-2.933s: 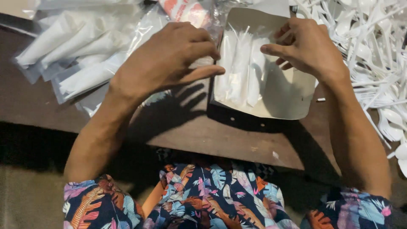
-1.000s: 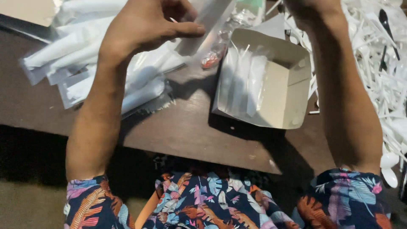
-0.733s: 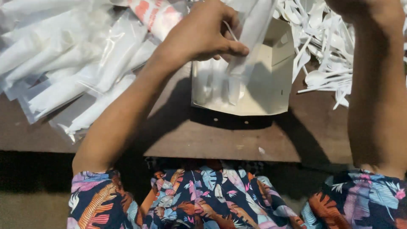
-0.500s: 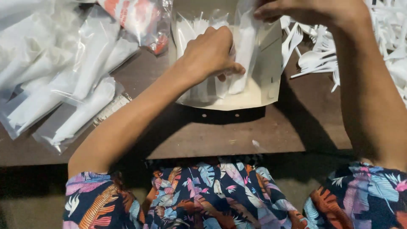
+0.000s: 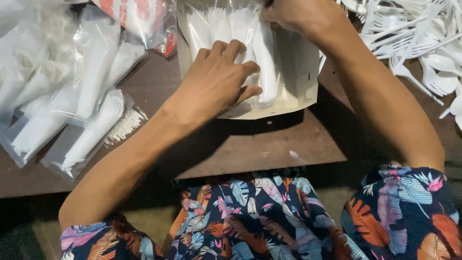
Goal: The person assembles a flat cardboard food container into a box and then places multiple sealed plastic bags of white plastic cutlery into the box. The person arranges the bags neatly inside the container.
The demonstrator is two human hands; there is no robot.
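In white box [image 5: 298,91]: clear cutlery packets [image 5: 240,29], both hands pressing

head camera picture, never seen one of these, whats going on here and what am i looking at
The camera sits on a person's head and looks down at their own two bare hands; there is no machine. The left hand presses clear packets into an open white cardboard box on a brown table. The right hand grips the packets at the box's far edge. More clear packets of white items lie to the left, and loose white plastic forks and spoons are piled on the right. The patterned cloth at the bottom is the person's clothing.
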